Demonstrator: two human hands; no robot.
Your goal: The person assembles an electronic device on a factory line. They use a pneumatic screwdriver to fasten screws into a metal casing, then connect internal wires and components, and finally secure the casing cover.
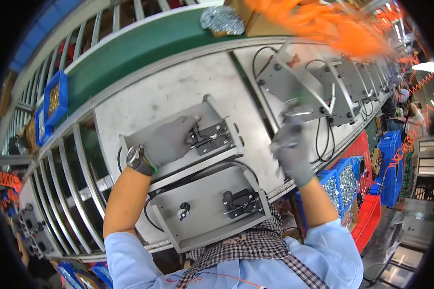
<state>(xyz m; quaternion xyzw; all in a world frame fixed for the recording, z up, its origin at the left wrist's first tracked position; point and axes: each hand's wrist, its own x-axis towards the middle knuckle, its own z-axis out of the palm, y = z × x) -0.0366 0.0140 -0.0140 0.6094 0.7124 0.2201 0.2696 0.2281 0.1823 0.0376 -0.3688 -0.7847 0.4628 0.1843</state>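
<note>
My left hand, in a grey glove with a watch at the wrist, reaches into a grey sheet-metal housing. Its fingers close around the edge of a black lever mechanism fixed inside that housing. My right hand, also gloved, is smeared by motion beside the housing's right end. A blurred metallic object shows just above it; whether the hand holds it cannot be made out. Closer to my body, a second grey housing carries a similar black mechanism and a black knob.
Several grey metal assemblies with black cables stand along the bench to the right. Blue bins of screws and a red bin sit by my right arm. Beyond the bench runs a green conveyor. Blurred orange coiled hoses hang overhead.
</note>
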